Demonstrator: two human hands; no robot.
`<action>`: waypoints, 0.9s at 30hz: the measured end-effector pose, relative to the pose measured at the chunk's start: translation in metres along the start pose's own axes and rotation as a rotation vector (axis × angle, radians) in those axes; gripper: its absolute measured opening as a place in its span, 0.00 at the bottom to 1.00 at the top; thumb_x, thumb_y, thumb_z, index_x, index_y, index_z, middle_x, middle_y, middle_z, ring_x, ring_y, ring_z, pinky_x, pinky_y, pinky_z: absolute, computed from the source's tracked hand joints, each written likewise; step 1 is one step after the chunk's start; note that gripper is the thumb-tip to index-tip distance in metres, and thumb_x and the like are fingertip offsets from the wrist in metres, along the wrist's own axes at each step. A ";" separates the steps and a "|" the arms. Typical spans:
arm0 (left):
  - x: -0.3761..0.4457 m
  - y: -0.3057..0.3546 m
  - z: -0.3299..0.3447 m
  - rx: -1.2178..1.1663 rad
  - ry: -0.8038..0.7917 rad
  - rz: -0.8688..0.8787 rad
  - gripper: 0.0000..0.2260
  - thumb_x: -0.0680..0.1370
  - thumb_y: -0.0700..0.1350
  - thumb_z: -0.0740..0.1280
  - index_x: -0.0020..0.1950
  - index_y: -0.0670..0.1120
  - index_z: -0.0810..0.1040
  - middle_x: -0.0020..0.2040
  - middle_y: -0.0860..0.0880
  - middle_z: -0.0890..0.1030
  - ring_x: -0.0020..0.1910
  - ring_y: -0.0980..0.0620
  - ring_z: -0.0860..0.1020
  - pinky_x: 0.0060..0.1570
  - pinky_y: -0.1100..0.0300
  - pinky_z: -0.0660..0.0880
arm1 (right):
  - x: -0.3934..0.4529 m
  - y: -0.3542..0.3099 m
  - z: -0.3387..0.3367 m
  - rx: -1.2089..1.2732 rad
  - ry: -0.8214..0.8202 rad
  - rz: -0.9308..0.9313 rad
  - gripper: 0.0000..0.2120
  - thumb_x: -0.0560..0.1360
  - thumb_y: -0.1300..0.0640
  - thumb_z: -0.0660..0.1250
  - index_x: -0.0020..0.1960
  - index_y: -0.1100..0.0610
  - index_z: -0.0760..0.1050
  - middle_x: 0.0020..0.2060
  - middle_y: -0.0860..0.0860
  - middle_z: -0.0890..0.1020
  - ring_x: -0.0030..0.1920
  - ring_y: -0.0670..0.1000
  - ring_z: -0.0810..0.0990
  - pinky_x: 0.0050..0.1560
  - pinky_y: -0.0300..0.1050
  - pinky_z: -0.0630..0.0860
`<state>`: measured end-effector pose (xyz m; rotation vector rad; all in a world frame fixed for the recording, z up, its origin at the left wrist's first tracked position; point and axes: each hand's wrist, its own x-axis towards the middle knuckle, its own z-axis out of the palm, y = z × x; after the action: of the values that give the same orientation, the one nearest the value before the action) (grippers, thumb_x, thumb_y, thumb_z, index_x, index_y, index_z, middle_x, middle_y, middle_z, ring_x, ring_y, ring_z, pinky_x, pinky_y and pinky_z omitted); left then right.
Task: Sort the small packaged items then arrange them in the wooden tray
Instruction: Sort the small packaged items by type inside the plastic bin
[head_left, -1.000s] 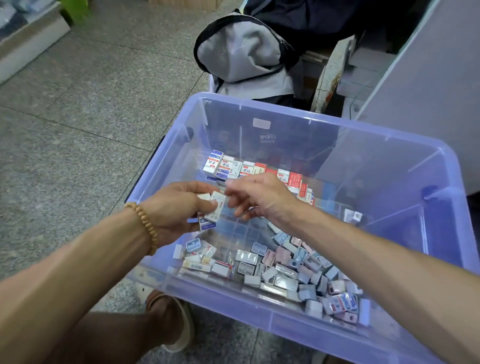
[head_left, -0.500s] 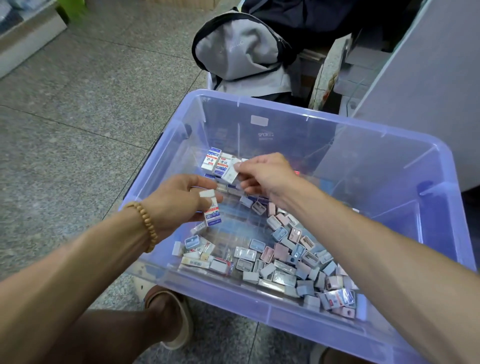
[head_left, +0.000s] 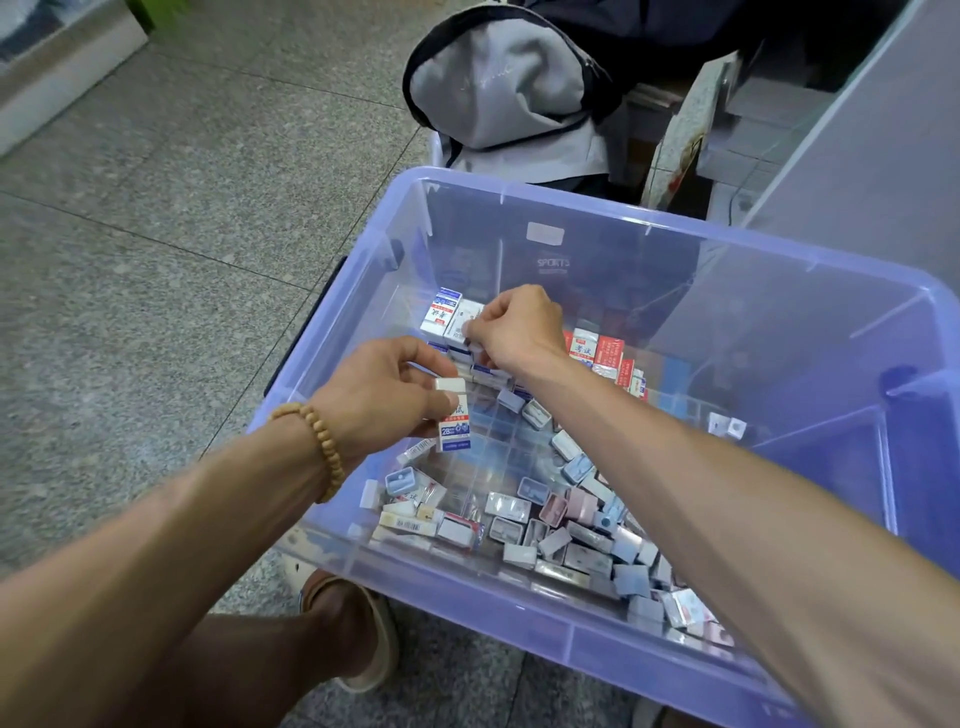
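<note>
A clear blue plastic bin holds many small packaged items. A loose pile of grey, pink and blue packets lies at its near side. A standing row of white, blue and red boxes lines the far side. My left hand is shut on a white eraser box with a blue end, held above the bin floor. My right hand pinches a white box at the left end of the row, beside a blue-topped box. No wooden tray is visible.
A grey and black backpack sits just beyond the bin. A grey cabinet side rises at the right. Speckled floor tiles spread to the left. A sandalled foot rests under the bin's near left corner.
My right hand has carried a white box from near my left hand away to the far left end of the standing row. My left hand stays in place with its box.
</note>
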<state>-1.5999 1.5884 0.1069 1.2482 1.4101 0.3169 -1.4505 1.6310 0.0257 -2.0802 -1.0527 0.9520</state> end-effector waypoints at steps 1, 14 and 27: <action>0.000 0.000 0.001 -0.004 -0.002 0.003 0.08 0.74 0.29 0.70 0.48 0.40 0.77 0.33 0.46 0.76 0.33 0.50 0.80 0.45 0.51 0.82 | 0.003 0.000 0.001 -0.012 -0.007 -0.013 0.08 0.70 0.57 0.76 0.33 0.57 0.81 0.32 0.54 0.85 0.40 0.55 0.85 0.46 0.52 0.83; 0.002 0.006 0.003 -0.022 0.019 0.005 0.08 0.74 0.29 0.68 0.46 0.41 0.76 0.34 0.45 0.74 0.37 0.47 0.78 0.47 0.50 0.80 | -0.064 0.010 -0.057 -0.063 -0.249 -0.414 0.09 0.72 0.61 0.70 0.52 0.53 0.79 0.37 0.49 0.83 0.34 0.44 0.77 0.39 0.41 0.75; 0.005 0.006 0.008 0.058 0.024 0.065 0.04 0.78 0.33 0.67 0.48 0.41 0.77 0.37 0.44 0.79 0.33 0.51 0.81 0.42 0.55 0.81 | -0.092 0.023 -0.053 -0.142 -0.277 -0.578 0.25 0.68 0.55 0.78 0.62 0.57 0.75 0.47 0.48 0.77 0.41 0.47 0.74 0.46 0.49 0.76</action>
<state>-1.5890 1.5913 0.1066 1.3436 1.4099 0.3379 -1.4373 1.5312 0.0677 -1.6157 -1.7847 0.8909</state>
